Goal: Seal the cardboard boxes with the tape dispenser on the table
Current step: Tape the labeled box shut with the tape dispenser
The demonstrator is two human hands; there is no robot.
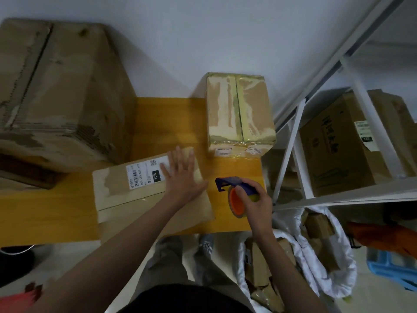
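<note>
We see the left hand (pixel 180 175) lying flat, fingers spread, on the right part of a flat box (pixel 144 193) with a white label (pixel 146 173), which rests on the yellow table (pixel 234 170) near its front edge. Just right of that box the right hand (pixel 255 201) curls its fingers around the blue dispenser (pixel 234 184) with its orange-cored tape roll (pixel 237 202), above the table's right front corner. A taped box (pixel 239 114) stands behind, a large box (pixel 58 93) at far left.

Under my left hand (pixel 180 175), the box (pixel 144 195) label (pixel 147 175) reads "15H"; its smaller print is too blurred.
</note>
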